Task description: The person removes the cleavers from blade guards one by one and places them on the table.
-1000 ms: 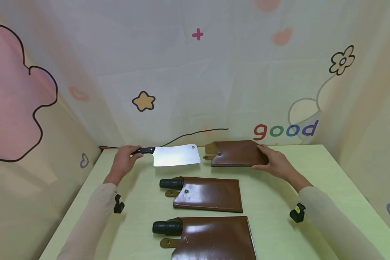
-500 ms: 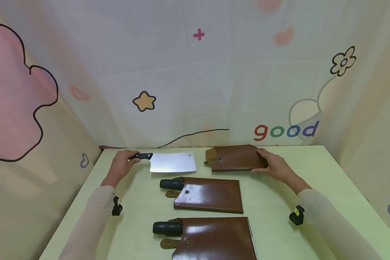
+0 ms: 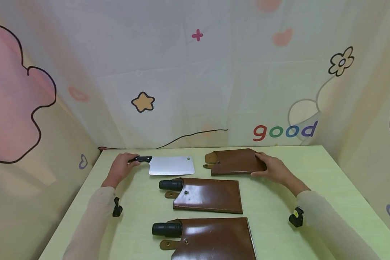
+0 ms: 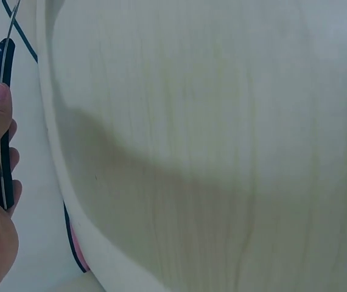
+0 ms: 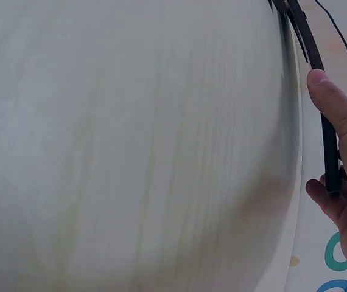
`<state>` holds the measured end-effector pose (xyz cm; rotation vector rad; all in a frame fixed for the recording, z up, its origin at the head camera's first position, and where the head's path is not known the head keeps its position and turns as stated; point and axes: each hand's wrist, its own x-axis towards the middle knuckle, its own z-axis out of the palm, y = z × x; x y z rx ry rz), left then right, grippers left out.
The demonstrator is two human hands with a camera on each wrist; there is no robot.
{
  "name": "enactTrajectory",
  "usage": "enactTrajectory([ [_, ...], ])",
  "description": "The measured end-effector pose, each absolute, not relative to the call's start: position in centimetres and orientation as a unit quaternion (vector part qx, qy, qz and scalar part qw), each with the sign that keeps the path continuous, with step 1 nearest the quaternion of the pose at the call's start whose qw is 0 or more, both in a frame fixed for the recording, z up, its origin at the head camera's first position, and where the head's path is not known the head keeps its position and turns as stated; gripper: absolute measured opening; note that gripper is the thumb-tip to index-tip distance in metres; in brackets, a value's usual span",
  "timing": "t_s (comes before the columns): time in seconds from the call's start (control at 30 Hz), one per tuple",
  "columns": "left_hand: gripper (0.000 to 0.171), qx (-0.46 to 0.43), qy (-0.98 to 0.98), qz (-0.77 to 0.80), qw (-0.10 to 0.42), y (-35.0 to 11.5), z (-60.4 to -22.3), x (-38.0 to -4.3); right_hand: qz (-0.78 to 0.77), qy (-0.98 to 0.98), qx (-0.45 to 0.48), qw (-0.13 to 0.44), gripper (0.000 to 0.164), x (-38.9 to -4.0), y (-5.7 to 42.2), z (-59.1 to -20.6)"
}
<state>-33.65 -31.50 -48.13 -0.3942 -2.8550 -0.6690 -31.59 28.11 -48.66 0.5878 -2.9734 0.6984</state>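
My left hand (image 3: 119, 169) grips the black handle of a cleaver (image 3: 171, 166) near the back of the table. Its bare, shiny blade points right, and the left wrist view shows the thumb along the handle (image 4: 4, 67). Across from the blade tip, my right hand (image 3: 273, 168) holds a brown leather sheath (image 3: 235, 161) by its right end, thumb on one face and fingers on the other in the right wrist view. The sheath's mouth, with a tan flap and a small snap strap (image 3: 208, 166), faces the cleaver. A short gap separates blade and sheath.
Two more brown sheaths lie in front, a middle one (image 3: 211, 196) and a nearer one (image 3: 214, 238) cut off by the frame's bottom. Black handles stick out of their left ends. A printed cloth (image 3: 182, 72) stands behind the pale table (image 3: 136, 209).
The cleaver has come down and slightly left, toward me, in my left hand. My right hand has lowered the sheath too. The two front sheaths stay put.
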Motion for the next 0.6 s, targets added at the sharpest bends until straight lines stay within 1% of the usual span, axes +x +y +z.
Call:
enactTrajectory([
  [0.23,0.04,-0.136,-0.965,-0.209,0.075,-31.6,-48.7,-34.1,0.21,-0.96,0.185,0.013,0.098,-31.6,27.9,-49.2],
  [0.6,0.041,-0.114,-0.972,-0.205,0.026,-31.5,-49.4,-34.2,0.196,-0.966,0.168,-0.026,0.1,-31.3,27.6,-49.6],
])
